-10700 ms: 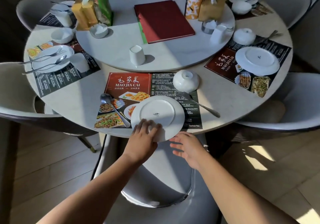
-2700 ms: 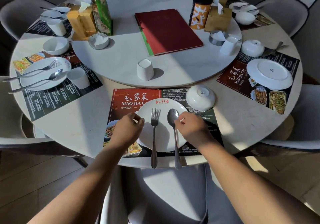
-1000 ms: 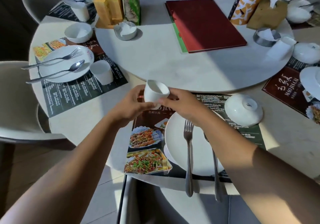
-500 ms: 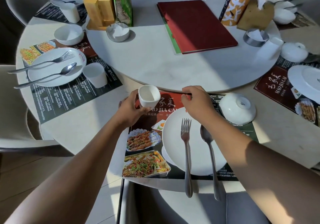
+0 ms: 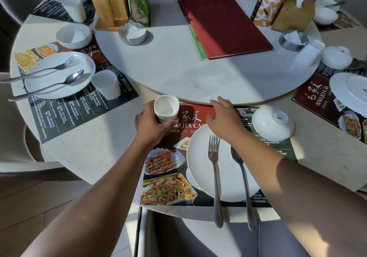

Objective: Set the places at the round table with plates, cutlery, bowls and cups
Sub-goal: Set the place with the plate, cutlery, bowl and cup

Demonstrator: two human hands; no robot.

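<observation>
We are placing the cup (image 5: 166,108), our left hand (image 5: 150,126) clamping its grip round it at eleven o'clock of the plate (image 5: 198,167), right hand (image 5: 224,117) lying flat, grip apart, on the mat (image 5: 189,117); next, we judge, it needs setting down upright there.

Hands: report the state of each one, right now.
Left hand: grips the white cup.
Right hand: open, holding nothing, fingers lying on the placemat.
</observation>
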